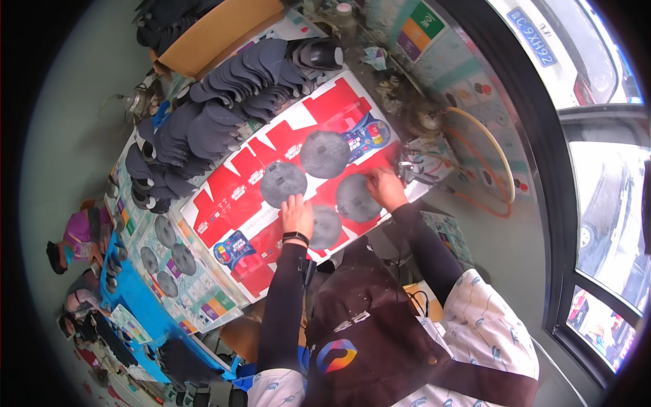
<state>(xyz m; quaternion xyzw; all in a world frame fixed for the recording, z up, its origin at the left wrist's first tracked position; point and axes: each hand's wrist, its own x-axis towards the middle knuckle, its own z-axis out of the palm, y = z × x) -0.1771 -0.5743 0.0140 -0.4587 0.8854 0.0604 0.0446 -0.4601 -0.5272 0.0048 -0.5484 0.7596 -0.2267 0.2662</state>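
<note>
Several round grey pieces, felt-like with small marks near the middle, lie flat on a red and white printed cardboard sheet point(234, 210). My left hand point(297, 216) lies palm down with fingers stretched out, between the lower edge of the left round piece point(283, 182) and the near round piece point(324, 228). At the right, my right hand point(387, 190) has bent fingers closed at the upper right edge of another round piece point(354, 198); its fingertips are partly hidden. A farther round piece point(324, 153) lies untouched by either hand.
Stacked dark curved flat pieces point(230, 85) line the table's far side, beside a cardboard box point(213, 37). More grey discs point(165, 232) lie at left. A yellow hose point(498, 146) loops at right, near a window. People point(81, 237) sit at far left by a blue table point(139, 292).
</note>
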